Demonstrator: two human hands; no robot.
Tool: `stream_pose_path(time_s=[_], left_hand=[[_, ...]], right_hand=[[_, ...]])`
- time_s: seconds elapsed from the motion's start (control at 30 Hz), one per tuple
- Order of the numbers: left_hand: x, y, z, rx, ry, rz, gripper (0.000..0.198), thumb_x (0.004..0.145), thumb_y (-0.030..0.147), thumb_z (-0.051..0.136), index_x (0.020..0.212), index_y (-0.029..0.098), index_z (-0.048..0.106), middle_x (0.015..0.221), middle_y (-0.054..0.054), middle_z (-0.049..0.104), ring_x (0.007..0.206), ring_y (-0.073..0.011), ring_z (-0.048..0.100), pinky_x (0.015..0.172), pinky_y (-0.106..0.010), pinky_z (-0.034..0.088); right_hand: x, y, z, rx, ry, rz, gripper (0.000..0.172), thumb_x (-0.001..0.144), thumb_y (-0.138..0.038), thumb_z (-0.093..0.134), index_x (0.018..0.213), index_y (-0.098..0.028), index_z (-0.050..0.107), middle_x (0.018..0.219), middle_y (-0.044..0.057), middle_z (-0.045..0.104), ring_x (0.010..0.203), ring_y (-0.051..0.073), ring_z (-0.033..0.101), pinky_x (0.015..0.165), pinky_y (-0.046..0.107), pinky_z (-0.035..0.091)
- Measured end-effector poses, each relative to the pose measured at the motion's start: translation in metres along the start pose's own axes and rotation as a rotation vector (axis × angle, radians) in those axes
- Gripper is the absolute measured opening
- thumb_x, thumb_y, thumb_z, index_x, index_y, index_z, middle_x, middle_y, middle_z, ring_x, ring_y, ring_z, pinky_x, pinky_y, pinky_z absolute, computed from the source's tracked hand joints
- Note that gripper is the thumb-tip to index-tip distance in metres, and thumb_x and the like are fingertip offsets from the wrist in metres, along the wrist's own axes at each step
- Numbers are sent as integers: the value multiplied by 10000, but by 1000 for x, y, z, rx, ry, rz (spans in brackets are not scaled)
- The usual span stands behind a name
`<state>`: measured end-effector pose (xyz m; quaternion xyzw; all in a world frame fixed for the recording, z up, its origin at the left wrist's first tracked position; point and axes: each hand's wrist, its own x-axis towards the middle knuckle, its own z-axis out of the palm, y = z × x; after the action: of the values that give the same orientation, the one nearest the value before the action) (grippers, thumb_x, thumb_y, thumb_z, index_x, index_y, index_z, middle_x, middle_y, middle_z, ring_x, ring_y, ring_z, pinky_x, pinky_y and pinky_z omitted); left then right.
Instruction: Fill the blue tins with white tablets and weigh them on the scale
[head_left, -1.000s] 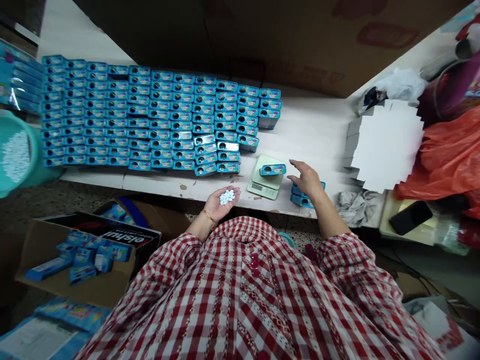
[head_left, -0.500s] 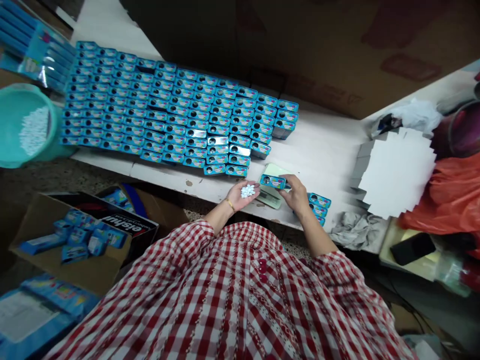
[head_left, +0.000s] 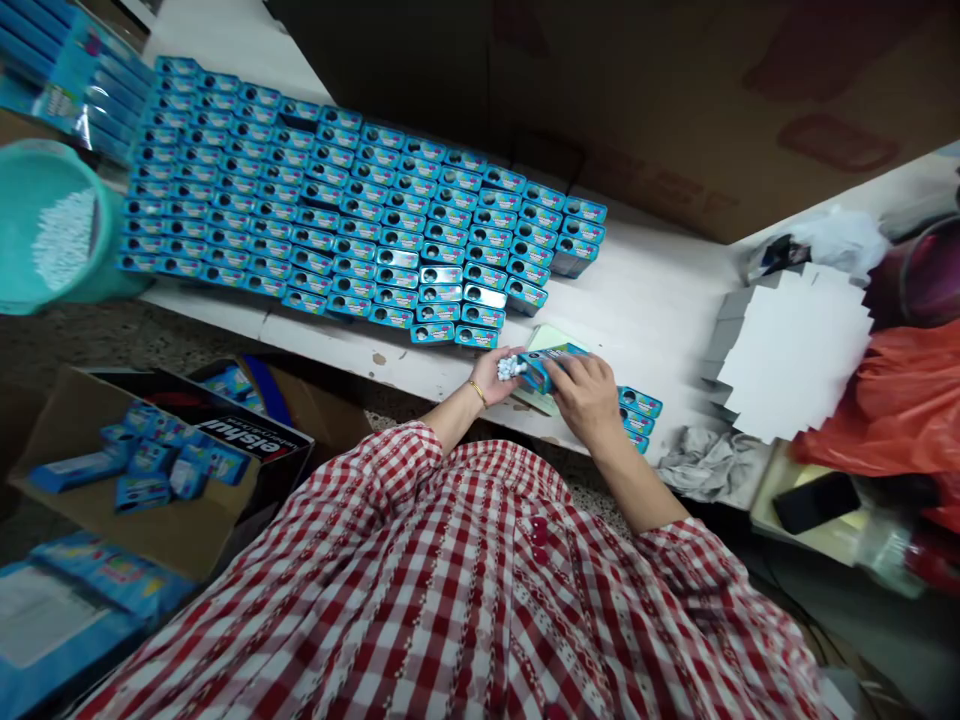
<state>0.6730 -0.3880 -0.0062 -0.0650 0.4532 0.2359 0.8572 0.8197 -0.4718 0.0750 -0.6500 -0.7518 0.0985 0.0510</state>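
Note:
My left hand (head_left: 489, 378) is cupped palm up around a small heap of white pellets (head_left: 509, 368). In my right hand (head_left: 589, 398) is a small blue tin (head_left: 535, 371), tilted with its left end against the pellets at the left fingers. Both hands meet over a pale green flat tray or scale (head_left: 546, 337), mostly covered by the tin and fingers. Just right of my right wrist lies a short stack of blue tins (head_left: 640, 403). Beyond the hands, many blue tins (head_left: 322, 218) stand in tight rows on the white table (head_left: 652, 290).
A turquoise tub (head_left: 105, 235) of white pellets stands at far left. Below it is an open carton (head_left: 180, 525) with blue packs. A large cardboard box (head_left: 600, 90) stands behind the rows. White card sheets (head_left: 799, 355), crumpled cloth (head_left: 705, 462) and a black phone (head_left: 817, 502) lie at right.
My right hand has brought the tin left and tilted it against the pellets. My left hand has moved slightly right and up to meet it. The view has shifted a little.

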Motion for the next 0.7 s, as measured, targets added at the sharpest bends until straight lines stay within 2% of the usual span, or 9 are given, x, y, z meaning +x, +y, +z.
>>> stream_pose_path(time_s=[0.1,0.17,0.27,0.37,0.6,0.7], left_hand=[[4,-4,3,-13,-1,-15,195,812,181,440,766,93,608,641,-67,625,616,-151,592,644,-291,473],[5,-6,5,-11,-15,-28,190,807,179,443,758,96,607,639,-66,625,609,-148,592,633,-284,469],[7,-9,7,-3,-24,-43,195,810,193,445,764,98,608,646,-73,628,601,-149,590,614,-278,463],[9,-10,9,-13,-17,-43,186,805,175,448,747,93,604,639,-75,625,612,-150,593,634,-282,465],[13,-14,11,-21,-57,-80,148,772,144,476,728,105,613,637,-66,633,609,-149,603,650,-284,482],[15,-15,14,-43,-48,-81,142,771,125,479,711,105,605,637,-65,638,608,-146,609,650,-280,491]], right_hand=[[-1,-9,-6,-56,-51,5,387,860,-214,392,1230,-265,493,1156,79,573,1067,236,451,954,409,282],[-3,-12,-7,-62,-38,-3,394,873,-213,373,1249,-273,475,1181,82,562,1099,236,431,970,419,255],[-6,-10,-4,-63,-16,-39,403,885,-201,354,1267,-278,458,1199,83,553,1125,235,417,978,426,229],[-9,-5,-1,-123,-13,-24,403,887,-195,353,1267,-281,456,1166,83,573,1093,234,443,936,418,262],[-13,-8,-3,-162,172,-89,394,866,-192,430,1252,-261,473,1114,81,596,1044,221,461,891,389,282],[-13,1,2,-112,189,-28,373,839,-193,476,1206,-249,516,1057,77,612,986,227,483,843,381,314]])
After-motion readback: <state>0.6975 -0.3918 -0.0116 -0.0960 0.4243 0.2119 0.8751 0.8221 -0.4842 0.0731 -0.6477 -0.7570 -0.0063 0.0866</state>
